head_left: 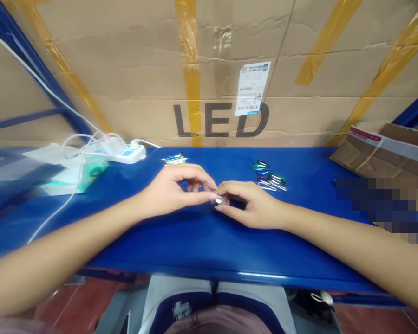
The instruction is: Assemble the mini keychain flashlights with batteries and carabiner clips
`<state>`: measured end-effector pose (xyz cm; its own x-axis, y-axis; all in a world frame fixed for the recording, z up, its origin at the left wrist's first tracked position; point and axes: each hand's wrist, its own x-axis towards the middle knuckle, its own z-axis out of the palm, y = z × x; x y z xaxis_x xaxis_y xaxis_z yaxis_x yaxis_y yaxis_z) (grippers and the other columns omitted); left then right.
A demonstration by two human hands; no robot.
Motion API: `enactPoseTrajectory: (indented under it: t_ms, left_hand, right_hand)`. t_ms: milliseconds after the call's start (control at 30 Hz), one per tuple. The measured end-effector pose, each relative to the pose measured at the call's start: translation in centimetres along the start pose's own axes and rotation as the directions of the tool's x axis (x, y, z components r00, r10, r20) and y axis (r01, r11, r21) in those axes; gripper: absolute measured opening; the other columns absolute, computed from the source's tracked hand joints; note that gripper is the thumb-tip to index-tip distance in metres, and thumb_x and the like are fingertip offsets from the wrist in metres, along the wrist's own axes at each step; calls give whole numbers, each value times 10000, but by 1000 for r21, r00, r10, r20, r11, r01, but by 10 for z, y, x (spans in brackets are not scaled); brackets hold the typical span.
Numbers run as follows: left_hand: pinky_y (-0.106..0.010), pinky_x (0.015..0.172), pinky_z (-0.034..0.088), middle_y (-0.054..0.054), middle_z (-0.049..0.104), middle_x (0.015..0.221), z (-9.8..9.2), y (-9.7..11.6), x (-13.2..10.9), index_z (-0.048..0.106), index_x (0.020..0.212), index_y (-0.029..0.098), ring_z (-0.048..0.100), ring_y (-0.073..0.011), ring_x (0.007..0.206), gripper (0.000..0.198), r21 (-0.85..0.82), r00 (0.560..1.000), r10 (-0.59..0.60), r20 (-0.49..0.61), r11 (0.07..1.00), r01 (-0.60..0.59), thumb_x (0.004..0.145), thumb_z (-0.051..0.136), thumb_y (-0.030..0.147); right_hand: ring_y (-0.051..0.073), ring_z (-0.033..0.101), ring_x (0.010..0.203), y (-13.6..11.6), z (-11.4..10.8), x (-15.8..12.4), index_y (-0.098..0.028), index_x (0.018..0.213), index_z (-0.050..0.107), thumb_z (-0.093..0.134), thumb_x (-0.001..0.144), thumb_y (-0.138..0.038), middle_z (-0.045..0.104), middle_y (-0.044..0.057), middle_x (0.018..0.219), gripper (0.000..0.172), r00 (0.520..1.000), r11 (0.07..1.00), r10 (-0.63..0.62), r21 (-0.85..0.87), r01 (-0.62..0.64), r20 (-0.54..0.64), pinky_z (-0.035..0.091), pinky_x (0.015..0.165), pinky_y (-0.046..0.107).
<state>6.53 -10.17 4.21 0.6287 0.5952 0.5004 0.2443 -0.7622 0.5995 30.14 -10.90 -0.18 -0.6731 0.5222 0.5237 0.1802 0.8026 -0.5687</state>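
Observation:
Both of my hands meet over the middle of the blue table [202,241]. My left hand [176,190] and my right hand [251,204] pinch a small silver metal piece [218,200] between their fingertips, just above the tabletop. The fingers of both hands are curled and closed around it. A pile of coloured carabiner clips [270,180], green, red and silver, lies just behind my right hand. A second small bundle of clips [174,159] lies behind my left hand, near the table's back edge.
A white power strip [125,152] with white cables sits at the back left, beside a teal-and-white packet [85,174]. A large cardboard box [223,69] marked LED stands behind the table. A smaller open carton [386,148] rests at the right. Blue shelf posts stand at either side.

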Motion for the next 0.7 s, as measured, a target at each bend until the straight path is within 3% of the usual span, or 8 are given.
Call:
enactPoseTrajectory:
  t_ms: [200,700]
  left_hand:
    - [-197,624,497,-31,728,866,9,3,-3,767,972,159,605,-85,692,103,106,989,138,56,984,-143,877,752,197]
    - [-235,609,504,-53,733,901,9,-1,-4,764,1015,193,596,-105,665,145,134,986,148,73,978,-157,891,731,260]
  right_hand:
    - [105,574,668,0,1,2,-172,939,618,620,952,-194,619,3,787,26,1000,1000,20,-1,-20,1,489,655,225]
    - [113,569,673,-1,0,1,-182,941,615,613,953,-191,635,13,806,16,1000,1000,23,-11,-22,11,500,657,233]
